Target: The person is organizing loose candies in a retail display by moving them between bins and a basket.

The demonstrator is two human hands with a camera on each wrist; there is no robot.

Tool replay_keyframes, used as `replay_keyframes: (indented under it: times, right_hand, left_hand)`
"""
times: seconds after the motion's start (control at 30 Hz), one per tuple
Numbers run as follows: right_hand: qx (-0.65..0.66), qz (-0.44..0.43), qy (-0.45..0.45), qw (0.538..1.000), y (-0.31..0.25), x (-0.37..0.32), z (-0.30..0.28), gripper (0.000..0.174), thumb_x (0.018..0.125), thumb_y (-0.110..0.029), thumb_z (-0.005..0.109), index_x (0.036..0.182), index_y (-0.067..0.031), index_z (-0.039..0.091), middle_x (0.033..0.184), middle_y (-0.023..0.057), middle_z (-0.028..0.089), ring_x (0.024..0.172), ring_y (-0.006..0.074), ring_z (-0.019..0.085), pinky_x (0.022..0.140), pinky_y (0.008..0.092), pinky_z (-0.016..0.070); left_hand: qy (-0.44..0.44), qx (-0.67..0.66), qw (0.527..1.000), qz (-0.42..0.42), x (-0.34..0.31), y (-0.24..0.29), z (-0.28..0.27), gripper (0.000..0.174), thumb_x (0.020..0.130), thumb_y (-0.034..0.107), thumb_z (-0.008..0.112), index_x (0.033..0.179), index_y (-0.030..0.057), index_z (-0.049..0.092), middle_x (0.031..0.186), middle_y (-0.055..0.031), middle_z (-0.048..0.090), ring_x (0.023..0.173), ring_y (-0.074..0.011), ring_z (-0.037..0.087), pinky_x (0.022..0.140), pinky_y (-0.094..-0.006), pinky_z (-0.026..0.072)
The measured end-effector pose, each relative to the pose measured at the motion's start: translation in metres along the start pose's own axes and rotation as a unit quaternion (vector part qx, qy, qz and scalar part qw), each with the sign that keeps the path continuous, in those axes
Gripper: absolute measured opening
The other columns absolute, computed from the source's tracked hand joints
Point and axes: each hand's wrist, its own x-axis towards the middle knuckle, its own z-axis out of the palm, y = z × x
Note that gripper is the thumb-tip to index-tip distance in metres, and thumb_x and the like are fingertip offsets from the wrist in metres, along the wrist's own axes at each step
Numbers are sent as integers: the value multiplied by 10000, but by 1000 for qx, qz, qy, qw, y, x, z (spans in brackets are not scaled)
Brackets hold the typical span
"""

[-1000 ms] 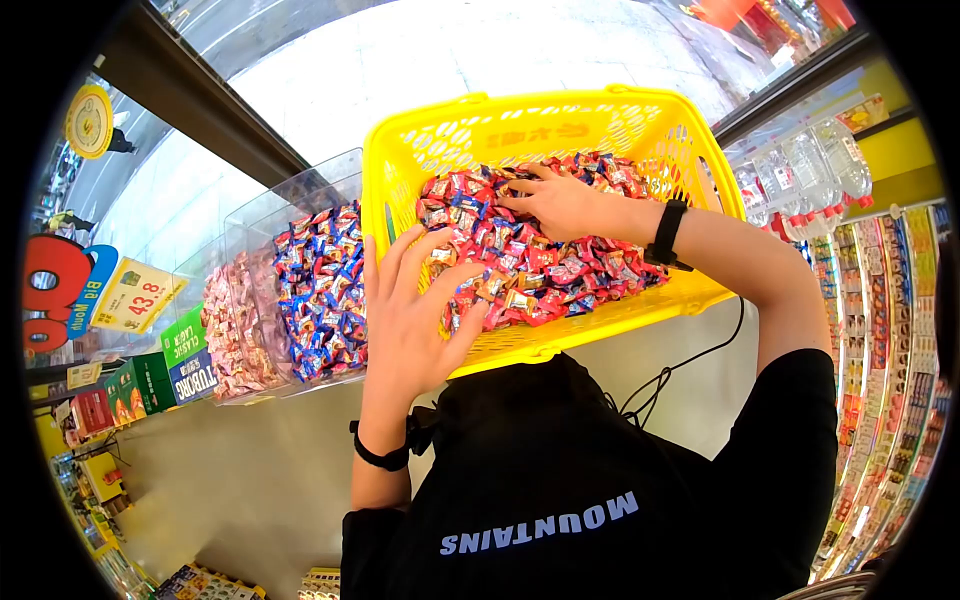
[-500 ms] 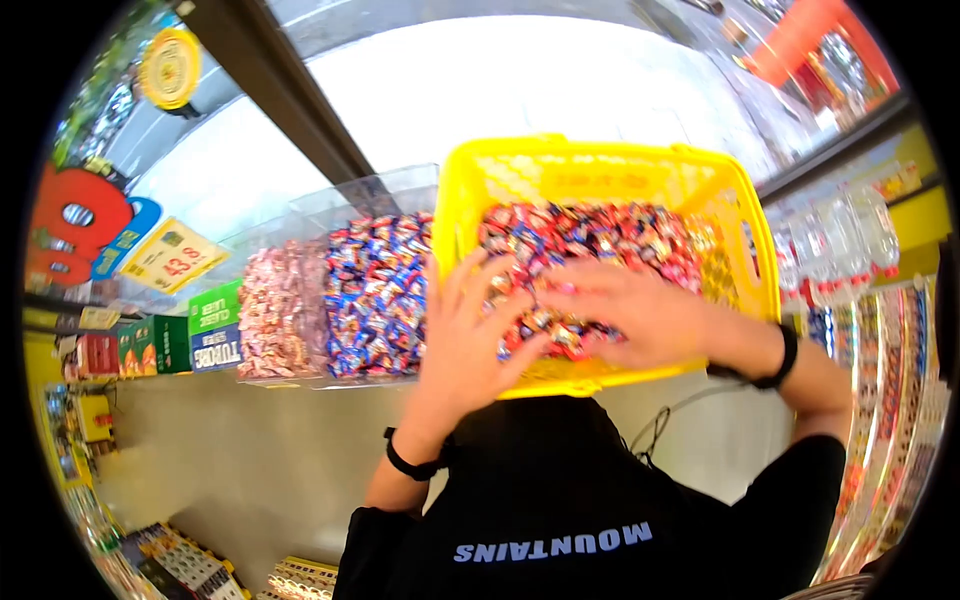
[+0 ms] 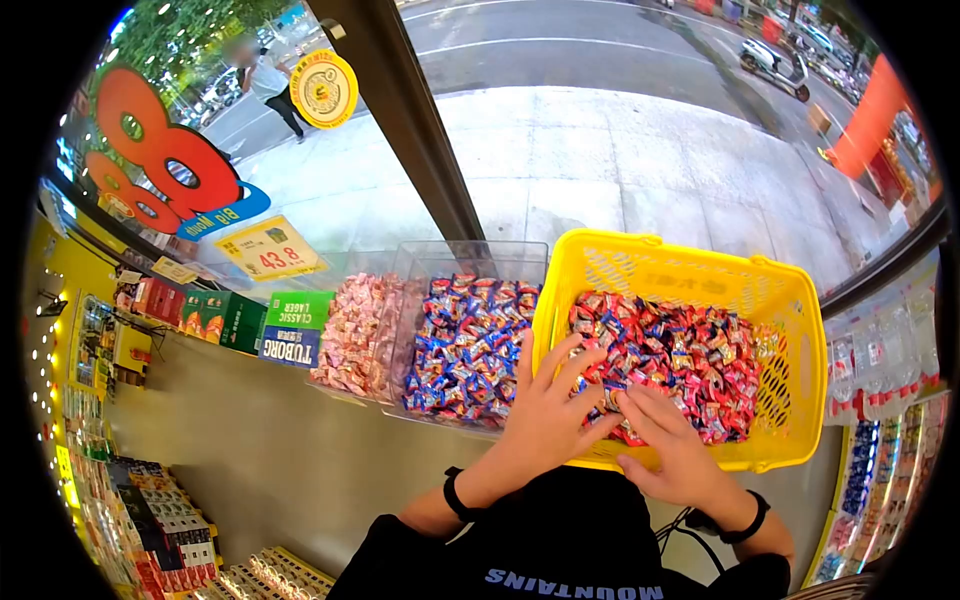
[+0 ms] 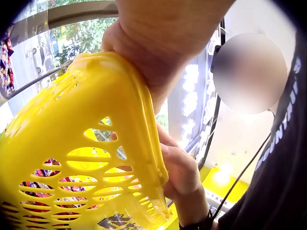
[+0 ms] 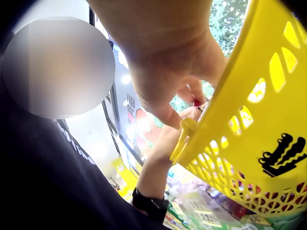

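A yellow plastic basket [image 3: 700, 256] is heaped with wrapped candies [image 3: 690, 365], mostly red with some dark blue. Over its near left corner my left hand [image 3: 545, 425] spreads its fingers, tips above the candies. My right hand [image 3: 680, 458] reaches across the near rim, its thumb apart from the outstretched fingers. Those fingertips come close to the left thumb. In the right wrist view a small red bit [image 5: 196, 103] shows among the fingertips of both hands. The basket wall [image 4: 115, 86] hides the left fingers in the left wrist view.
Left of the basket stand clear bins of blue-and-red candies [image 3: 470, 345] and pink candies [image 3: 360, 335], then a Tuborg box [image 3: 292, 330]. Bottles [image 3: 880, 360] line the right side. A window with a dark frame post [image 3: 405, 120] rises behind. A cable [image 3: 690, 530] hangs below the basket.
My right hand has drawn back from the middle of the candies to the near rim, beside the left. The left hand stays at its corner. The head view has shifted up and left.
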Motion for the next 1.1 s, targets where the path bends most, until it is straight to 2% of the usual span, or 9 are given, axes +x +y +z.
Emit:
replay_keyframes:
  times: [0.13,0.23,0.43,0.53,0.63,0.7,0.9,1.03,1.1]
  right_hand:
    - [0,-26,30,999,9,-4,12,822,861,-94,817,1612,-5,495,1582,218,558,1472,450,520,1221,502,442]
    - [-12,-29,17,999,6,-1,10,752,853,-90,825,1554,-23,561,1571,215,570,1467,445,530,1211,503,453]
    - [9,16,174,985,11,3,20,465,805,-152,915,1219,-83,716,1437,165,655,1328,415,626,1116,511,512]
    - [-45,10,167,985,12,7,21,360,805,-156,928,1102,-78,739,1383,156,673,1274,402,645,1089,507,520]
    - [-22,10,170,985,16,5,26,270,830,-124,906,1034,-56,742,1376,165,675,1272,401,645,1092,497,517]
    - [-25,5,170,985,17,5,24,247,841,-113,895,1018,-44,738,1370,168,677,1265,400,647,1089,492,518]
    - [40,29,157,986,14,0,22,216,866,-103,880,998,-31,725,1345,172,683,1244,389,655,1075,482,522]
    - [15,54,146,988,7,2,20,205,890,-89,842,1061,-38,742,1394,170,690,1285,382,661,1089,463,526]
    - [-26,39,148,988,13,0,26,227,889,-106,850,1086,-54,750,1357,156,690,1232,370,661,1054,455,531]
  left_hand:
    - [-18,-11,1000,-8,2,3,-6,315,856,369,852,1002,109,752,1464,-70,620,1479,-368,479,1259,-762,171]
    - [-23,14,1000,-6,1,1,-5,315,859,353,839,1035,103,762,1468,-72,614,1498,-361,466,1263,-768,169]
    - [-45,31,998,44,3,8,-11,316,813,306,866,1069,151,764,1472,-29,617,1484,-336,488,1269,-754,169]
    - [-58,29,995,75,-1,12,-9,332,815,306,869,1097,163,769,1463,-23,619,1494,-312,494,1271,-752,177]
    - [-66,32,993,95,-3,10,-10,354,823,301,869,1134,168,765,1452,-21,624,1500,-294,503,1273,-750,179]
    - [-66,22,993,100,-6,9,-11,384,830,293,871,1175,171,755,1437,-21,637,1483,-294,528,1271,-751,185]
    - [-17,17,994,106,-11,6,-17,383,781,252,894,1143,213,774,1394,-3,691,1424,-294,573,1280,-727,219]
    - [55,20,996,61,-18,-17,-36,328,753,206,892,1068,211,799,1362,-32,691,1371,-326,589,1287,-668,265]
    - [93,56,994,15,-24,-40,-46,320,761,189,886,1071,197,806,1371,-57,679,1382,-345,578,1277,-649,286]
